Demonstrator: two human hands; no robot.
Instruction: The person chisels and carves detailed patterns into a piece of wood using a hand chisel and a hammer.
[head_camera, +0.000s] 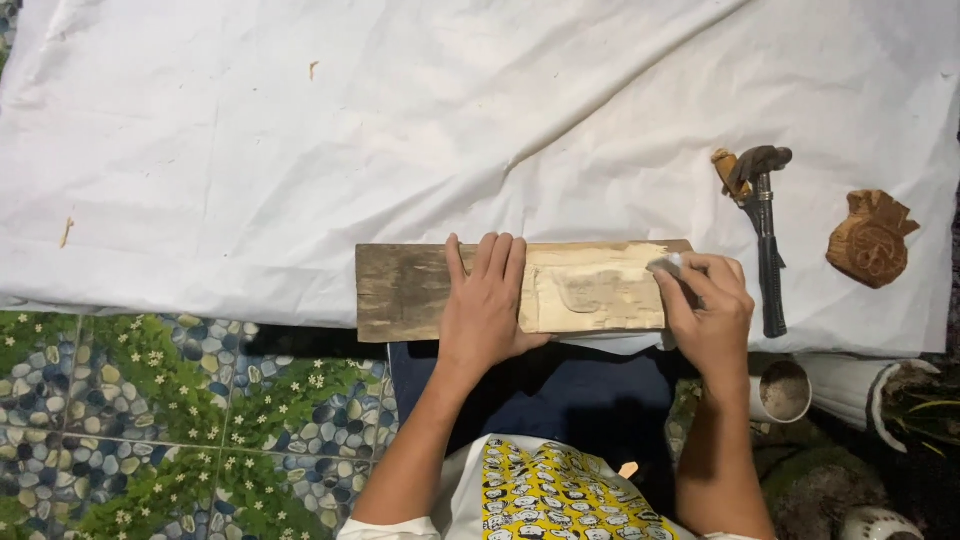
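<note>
A flat wooden plank (400, 290) lies across my lap at the edge of a white cloth (300, 130). Its left part is dark and weathered; its right part (590, 290) is pale, freshly cut, with a shallow carved shape. My left hand (485, 300) presses flat on the middle of the plank, fingers spread forward. My right hand (708, 305) is at the plank's right end, fingers closed on a small grey-white piece (667, 265) that touches the pale wood; what the piece is I cannot tell.
A claw hammer (765, 230) lies on the cloth right of the plank. A small carved wooden figure (872, 240) sits further right. A round cup (785, 392) and white pots stand at lower right. Pebble-and-flower patterned floor (150, 420) shows at lower left.
</note>
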